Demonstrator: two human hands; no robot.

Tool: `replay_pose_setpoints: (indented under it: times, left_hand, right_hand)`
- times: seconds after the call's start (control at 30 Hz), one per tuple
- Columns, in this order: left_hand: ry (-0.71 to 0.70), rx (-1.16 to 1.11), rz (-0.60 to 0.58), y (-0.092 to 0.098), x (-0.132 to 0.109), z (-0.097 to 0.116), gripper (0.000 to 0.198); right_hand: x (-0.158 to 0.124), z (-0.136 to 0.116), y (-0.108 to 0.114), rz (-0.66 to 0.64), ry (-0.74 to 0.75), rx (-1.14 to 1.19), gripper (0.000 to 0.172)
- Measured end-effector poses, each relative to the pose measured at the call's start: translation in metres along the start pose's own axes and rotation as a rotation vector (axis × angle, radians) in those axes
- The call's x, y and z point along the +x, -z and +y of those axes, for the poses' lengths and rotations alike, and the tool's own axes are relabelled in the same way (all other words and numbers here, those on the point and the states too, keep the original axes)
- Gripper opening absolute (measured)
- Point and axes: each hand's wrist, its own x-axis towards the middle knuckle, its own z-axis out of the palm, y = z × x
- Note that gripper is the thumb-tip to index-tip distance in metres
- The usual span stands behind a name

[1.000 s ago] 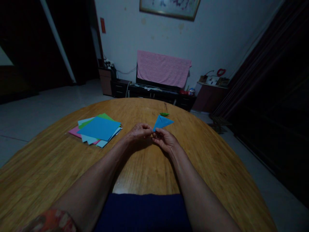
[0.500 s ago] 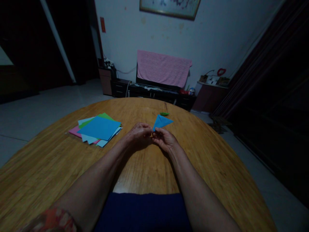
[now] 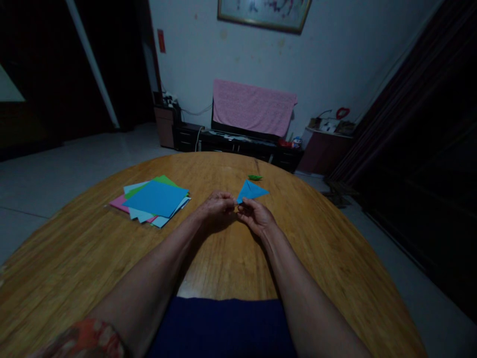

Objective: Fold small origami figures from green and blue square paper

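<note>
A folded piece of blue paper (image 3: 252, 191), with pointed corners and a crease near its top, is held up over the table. My right hand (image 3: 256, 216) pinches its lower edge between thumb and fingers. Close on the left, my left hand (image 3: 219, 204) is closed with its fingertips at the paper's lower left corner; the pinched part is hidden by the fingers. Just beyond the blue paper lies a small folded green paper piece (image 3: 255, 177).
On the round wooden table (image 3: 223, 263), a fanned stack of coloured paper sheets (image 3: 155, 198) lies to the left, blue on top. Past the table's far edge stand a low black cabinet (image 3: 223, 144) and a screen draped with a pink towel (image 3: 253, 107).
The view has shifted very slightly. Both hands stay at the same spot on the blue paper, with only a small movement of the fingers.
</note>
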Motion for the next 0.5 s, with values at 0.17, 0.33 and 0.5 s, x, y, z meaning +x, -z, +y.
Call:
replay_pose_setpoints:
  times: [0.17, 0.33, 0.5]
  left_hand:
    - [0.136, -0.205, -0.053, 0.001, -0.004, 0.003, 0.011]
    - [0.243, -0.238, -0.01, 0.006, -0.003, 0.001, 0.012]
    - [0.226, -0.184, 0.028, 0.01, 0.0, 0.0, 0.011]
  right_hand:
    - [0.0, 0.001, 0.002, 0.028, 0.036, -0.025, 0.008]
    - [0.001, 0.002, 0.003, 0.032, 0.055, -0.038, 0.01]
    - [0.001, 0.005, 0.001, 0.042, 0.076, -0.062, 0.012]
